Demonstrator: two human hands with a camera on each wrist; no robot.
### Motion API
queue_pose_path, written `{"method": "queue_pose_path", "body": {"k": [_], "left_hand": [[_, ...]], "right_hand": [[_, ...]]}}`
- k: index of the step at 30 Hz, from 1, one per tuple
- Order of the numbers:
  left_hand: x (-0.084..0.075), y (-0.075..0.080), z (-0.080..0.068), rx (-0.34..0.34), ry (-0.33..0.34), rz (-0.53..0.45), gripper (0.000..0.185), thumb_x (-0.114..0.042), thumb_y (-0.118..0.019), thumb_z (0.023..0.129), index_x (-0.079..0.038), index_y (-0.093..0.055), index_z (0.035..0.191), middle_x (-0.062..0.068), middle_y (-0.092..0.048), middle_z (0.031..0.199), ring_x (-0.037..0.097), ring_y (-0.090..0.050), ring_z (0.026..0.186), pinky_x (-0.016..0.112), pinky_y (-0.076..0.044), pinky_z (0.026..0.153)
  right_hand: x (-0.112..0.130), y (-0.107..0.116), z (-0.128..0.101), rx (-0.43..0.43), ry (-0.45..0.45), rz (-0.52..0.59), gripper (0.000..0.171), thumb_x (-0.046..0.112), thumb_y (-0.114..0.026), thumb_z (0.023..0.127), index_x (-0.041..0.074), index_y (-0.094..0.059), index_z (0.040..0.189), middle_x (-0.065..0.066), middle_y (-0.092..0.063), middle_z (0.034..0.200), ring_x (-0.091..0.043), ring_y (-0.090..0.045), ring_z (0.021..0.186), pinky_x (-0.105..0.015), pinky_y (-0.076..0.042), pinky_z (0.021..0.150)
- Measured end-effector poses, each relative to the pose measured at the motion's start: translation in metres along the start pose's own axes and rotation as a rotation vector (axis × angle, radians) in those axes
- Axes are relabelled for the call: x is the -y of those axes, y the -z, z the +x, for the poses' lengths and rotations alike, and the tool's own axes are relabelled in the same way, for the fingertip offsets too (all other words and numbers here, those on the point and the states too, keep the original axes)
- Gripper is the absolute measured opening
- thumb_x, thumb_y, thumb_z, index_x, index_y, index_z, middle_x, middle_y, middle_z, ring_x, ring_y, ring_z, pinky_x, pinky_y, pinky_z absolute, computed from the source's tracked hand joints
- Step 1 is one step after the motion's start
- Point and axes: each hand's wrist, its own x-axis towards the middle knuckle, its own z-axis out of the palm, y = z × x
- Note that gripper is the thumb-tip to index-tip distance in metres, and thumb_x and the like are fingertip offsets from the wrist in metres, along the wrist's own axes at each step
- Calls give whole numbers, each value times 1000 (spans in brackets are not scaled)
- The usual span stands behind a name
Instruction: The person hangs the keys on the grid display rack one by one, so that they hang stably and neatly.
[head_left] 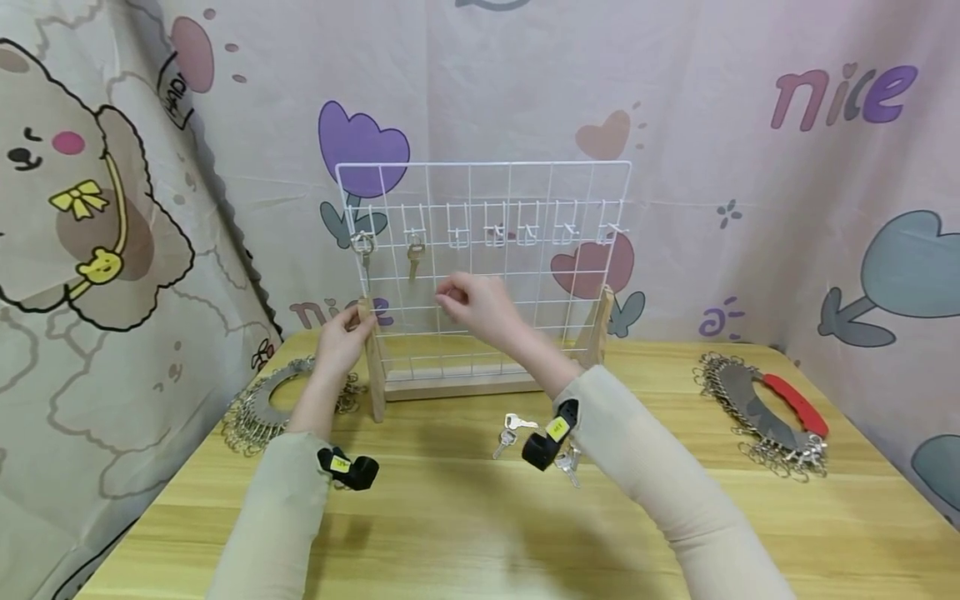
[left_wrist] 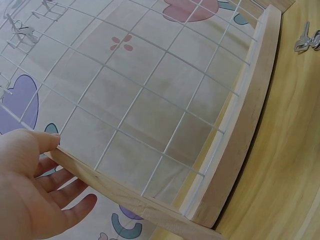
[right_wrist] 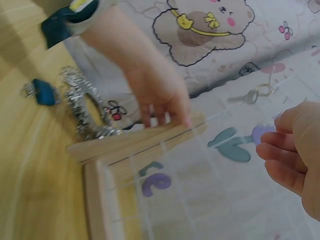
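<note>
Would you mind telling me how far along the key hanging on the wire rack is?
Two keys already hang from the leftmost hooks of the wire rack. The left hand steadies the rack's wooden post, and the right hand is raised in front of the grid; what its fingers hold is unclear. Five hooks are empty, and loose keys lie on the table.

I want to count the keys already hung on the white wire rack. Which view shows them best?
The head view: two hung keys show on the rack, near its left side. The right wrist view shows only one blurred key; the left wrist view shows bare grid and none hanging.
</note>
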Motion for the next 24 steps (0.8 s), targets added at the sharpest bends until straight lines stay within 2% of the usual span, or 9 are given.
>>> {"method": "queue_pose_path", "body": {"k": [8,17,24], "left_hand": [[1,2,-1,-1,9,16,58,-29,-47,98,1,-28,144,23,-40,138,35,-37,126,41,-35,104],[2,1,-1,-6,-19,32,57,-26,-47,98,3,-29,143,25,-39,138,36,-35,128,43,-33,105],[1,1,-1,4,-15,24,58,-28,-47,98,3,-27,143,25,-38,139,36,-35,129,42,-33,105]], "right_hand": [[-33,-5,-40,59,-125,143,14,10,-60,91,0,-66,98,-4,-65,73,-18,-62,63,-22,-50,55],[-65,-4,-82,96,-221,160,14,8,-61,89,-1,-66,97,-6,-65,74,-27,-63,66,-23,-49,50],[-85,-10,-110,129,-280,180,9,6,-63,87,0,-67,93,-3,-63,72,-25,-58,61,-22,-47,49]]}}
